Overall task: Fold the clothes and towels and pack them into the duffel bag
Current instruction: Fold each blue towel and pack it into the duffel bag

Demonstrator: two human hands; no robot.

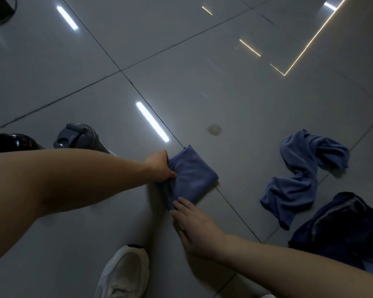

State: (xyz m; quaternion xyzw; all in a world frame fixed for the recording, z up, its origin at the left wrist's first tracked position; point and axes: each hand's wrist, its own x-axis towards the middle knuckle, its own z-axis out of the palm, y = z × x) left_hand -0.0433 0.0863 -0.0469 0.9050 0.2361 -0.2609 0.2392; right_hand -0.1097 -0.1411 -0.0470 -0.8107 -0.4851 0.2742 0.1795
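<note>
Folded towel (192,175): a compact blue packet flat on the tiled floor (202,93), lying across a grout line directly ahead of the person.
Long axis: runs roughly from the near end to the far corner, away from the person.
Left hand (159,166): curled round the packet's left edge, pinching it.
Right hand (194,224): flat, fingers (181,203) straight, tips touching the near end.
Key relation: the packet lies between both hands; both already reach it.
Unfolded items: a crumpled towel (299,175) and a dark garment (342,224) lie well apart to the right, nearer the right hand.
Duffel bag: cannot be identified.
Judged step: finishing this fold before packing.
</note>
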